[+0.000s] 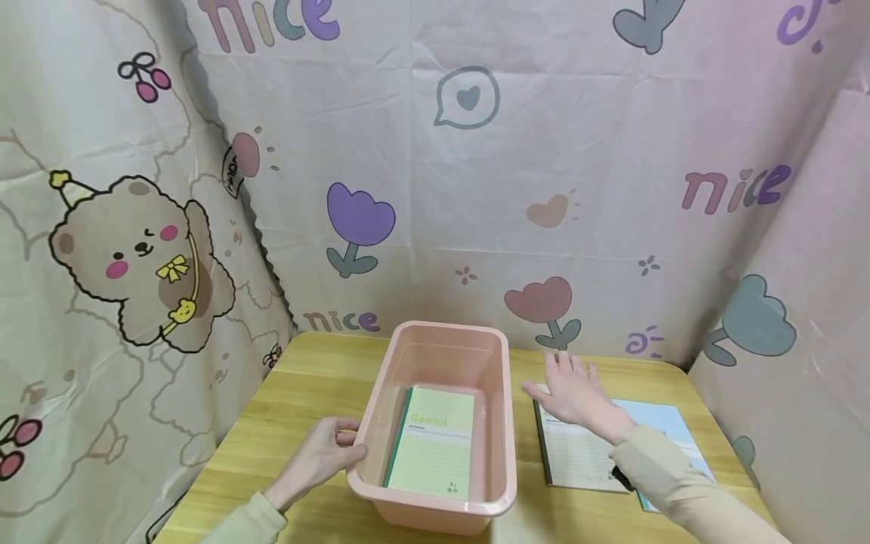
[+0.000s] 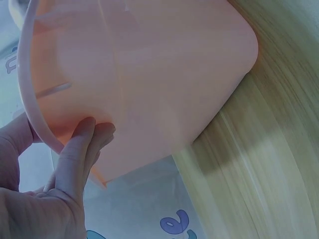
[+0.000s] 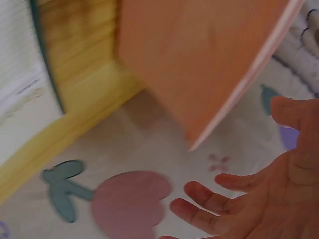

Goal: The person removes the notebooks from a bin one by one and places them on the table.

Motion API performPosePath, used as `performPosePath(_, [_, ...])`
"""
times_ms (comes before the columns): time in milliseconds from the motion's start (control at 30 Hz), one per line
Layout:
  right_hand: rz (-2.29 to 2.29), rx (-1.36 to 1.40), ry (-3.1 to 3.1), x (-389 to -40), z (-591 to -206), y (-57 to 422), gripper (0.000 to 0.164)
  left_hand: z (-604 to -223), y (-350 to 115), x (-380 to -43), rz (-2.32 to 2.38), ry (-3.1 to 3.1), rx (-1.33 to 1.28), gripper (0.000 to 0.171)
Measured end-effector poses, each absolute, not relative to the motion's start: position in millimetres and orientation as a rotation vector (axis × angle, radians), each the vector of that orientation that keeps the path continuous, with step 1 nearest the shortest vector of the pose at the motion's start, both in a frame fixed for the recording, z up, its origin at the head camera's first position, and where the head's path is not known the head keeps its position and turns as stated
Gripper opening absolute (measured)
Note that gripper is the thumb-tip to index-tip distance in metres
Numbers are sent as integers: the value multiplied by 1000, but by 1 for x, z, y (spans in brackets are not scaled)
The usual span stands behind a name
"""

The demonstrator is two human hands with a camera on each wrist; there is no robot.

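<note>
A pink plastic bin (image 1: 506, 453) stands on the wooden table, and a green notebook (image 1: 435, 446) marked "Gambit" lies flat inside it. My left hand (image 1: 325, 452) pinches the bin's left rim, thumb over the edge and fingers against the outer wall; the left wrist view shows this hand (image 2: 60, 179) at the rim too. Above the table, right of the bin, my right hand (image 1: 574, 389) is spread with nothing in it. Beneath that hand and forearm lie a pale notebook with a dark spine (image 1: 578, 453) and a light blue notebook (image 1: 662, 423), both partly covered from view.
The wooden table (image 1: 272, 423) ends at a patterned curtain (image 1: 435, 189) behind it. More curtain (image 1: 81, 340) hangs along the left side and the right. A dark band (image 1: 621, 477) shows at my right wrist.
</note>
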State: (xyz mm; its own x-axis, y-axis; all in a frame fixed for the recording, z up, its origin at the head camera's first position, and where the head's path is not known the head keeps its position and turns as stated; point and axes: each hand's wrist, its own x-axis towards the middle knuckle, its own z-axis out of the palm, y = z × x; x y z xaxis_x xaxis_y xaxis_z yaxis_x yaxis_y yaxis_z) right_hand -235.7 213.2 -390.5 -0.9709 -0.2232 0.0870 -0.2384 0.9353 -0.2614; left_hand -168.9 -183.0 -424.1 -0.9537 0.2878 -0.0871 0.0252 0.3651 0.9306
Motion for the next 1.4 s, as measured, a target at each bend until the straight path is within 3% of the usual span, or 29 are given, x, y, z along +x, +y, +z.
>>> performPosePath(333, [279,541,-3076,-229,-358,141,79,-423,-184,-168,1617,2414,278,53])
performPosePath(667, [228,673,-3166,-238,-351,76,80,-423,-188,-167,1632,2397,282,55])
performPosePath(1400, [234,337,-3316,-284,-405,7,80,-424,-182,-168,1632,2384,309,53])
